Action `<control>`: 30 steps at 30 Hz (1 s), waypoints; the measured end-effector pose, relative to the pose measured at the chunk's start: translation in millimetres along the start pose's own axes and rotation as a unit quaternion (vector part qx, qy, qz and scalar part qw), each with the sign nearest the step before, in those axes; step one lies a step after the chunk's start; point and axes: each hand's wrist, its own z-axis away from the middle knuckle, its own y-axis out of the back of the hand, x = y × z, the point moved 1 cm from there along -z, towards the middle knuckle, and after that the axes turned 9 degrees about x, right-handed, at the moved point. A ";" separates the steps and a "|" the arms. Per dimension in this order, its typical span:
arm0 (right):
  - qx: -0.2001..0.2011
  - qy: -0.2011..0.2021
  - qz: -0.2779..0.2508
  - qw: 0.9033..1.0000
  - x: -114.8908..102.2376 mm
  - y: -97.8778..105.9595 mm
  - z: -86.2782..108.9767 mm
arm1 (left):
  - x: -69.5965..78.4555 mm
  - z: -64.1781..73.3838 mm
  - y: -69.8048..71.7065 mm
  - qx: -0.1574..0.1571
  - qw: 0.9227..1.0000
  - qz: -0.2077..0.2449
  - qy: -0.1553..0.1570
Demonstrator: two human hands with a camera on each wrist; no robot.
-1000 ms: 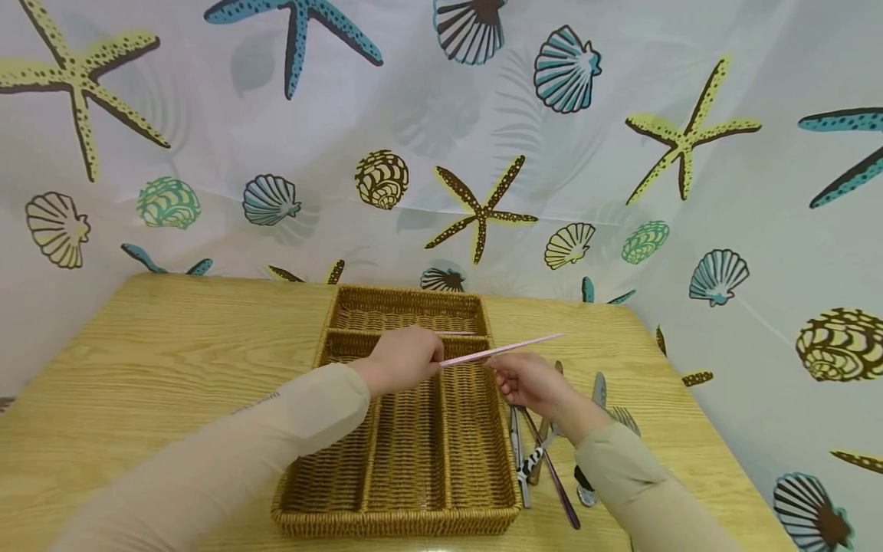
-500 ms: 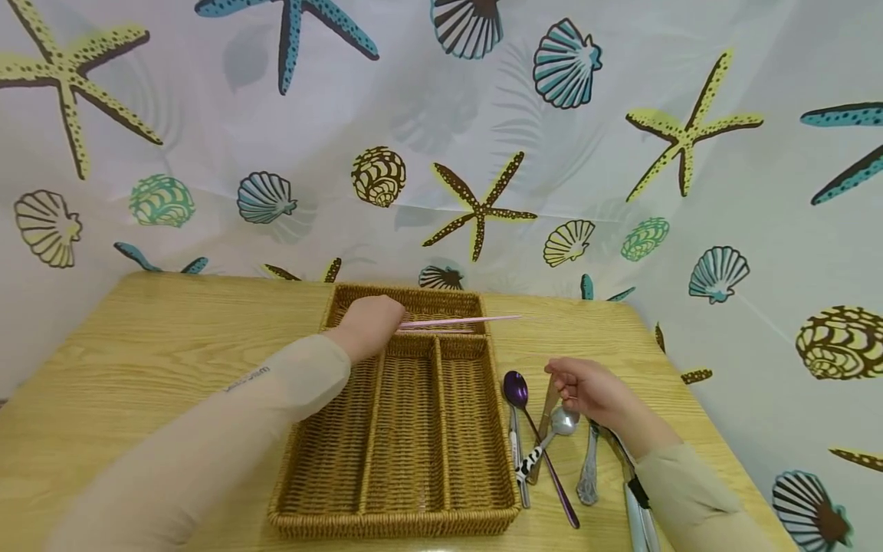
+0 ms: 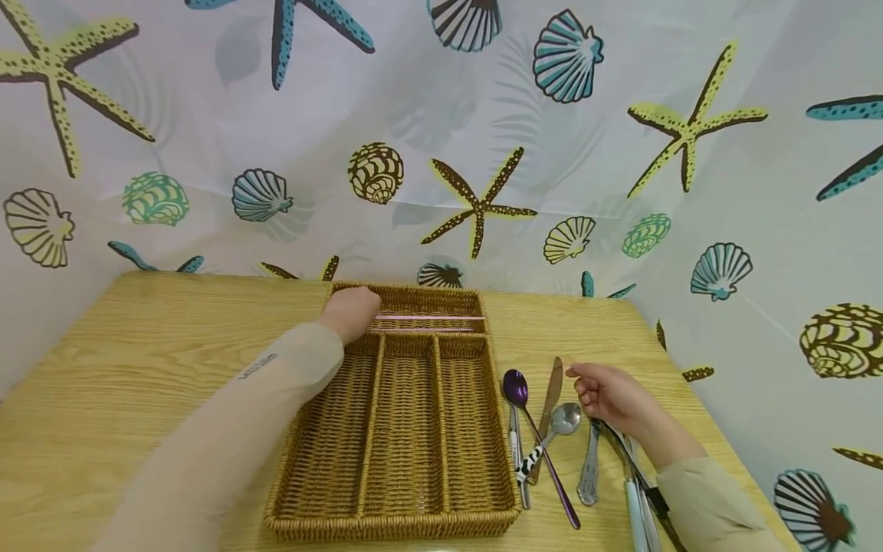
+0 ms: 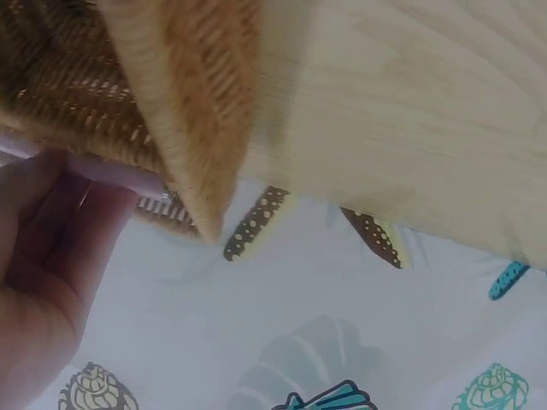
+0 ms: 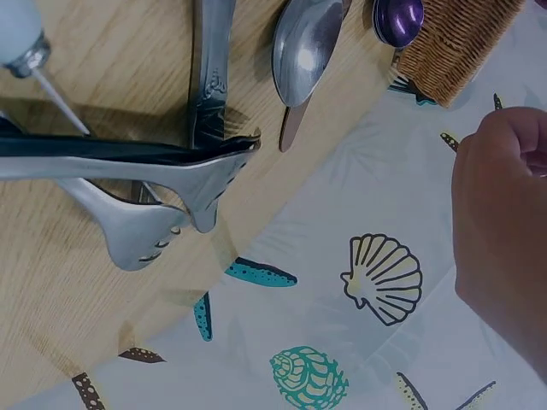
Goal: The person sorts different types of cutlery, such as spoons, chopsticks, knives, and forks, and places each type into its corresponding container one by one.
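My left hand (image 3: 350, 310) is over the left end of the back compartment of a wicker cutlery basket (image 3: 303, 524). It pinches the end of a pink chopstick (image 3: 431, 317), which lies across that compartment. In the left wrist view, thumb and fingers meet at the chopstick (image 4: 120, 173) just inside the woven rim. Another thin pink chopstick (image 3: 441, 330) lies in front, alongside the divider. Over the cutlery to the right of the basket hovers my right hand (image 3: 610, 395), fingers loosely curled and holding nothing. Nearest to it are a silver spoon (image 3: 567, 418) and a table knife (image 3: 554, 383).
A purple spoon (image 3: 515, 389) leans near the basket's right wall. Forks (image 5: 141, 226) and a pale-blue handle (image 3: 635, 510) lie under and beside the right forearm. Three long compartments fill the basket's front part. Patterned cloth (image 3: 414, 115) hangs behind the wooden table (image 3: 186, 345).
My left hand has moved left and back, bringing the chopstick from a slant above the basket into the back compartment. My right hand has moved away from the chopstick, rightward over the cutlery.
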 end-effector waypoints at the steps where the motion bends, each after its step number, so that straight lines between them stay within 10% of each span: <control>1: 0.001 0.001 0.000 1.000 0.2 1.7 0.2 | -0.7 -0.7 -0.9 -0.004 1.000 -0.003 -0.002; 30: -0.004 -0.011 -0.006 1.000 11.8 17.9 4.6 | 6.2 -11.8 -5.3 -0.059 0.998 -0.014 0.024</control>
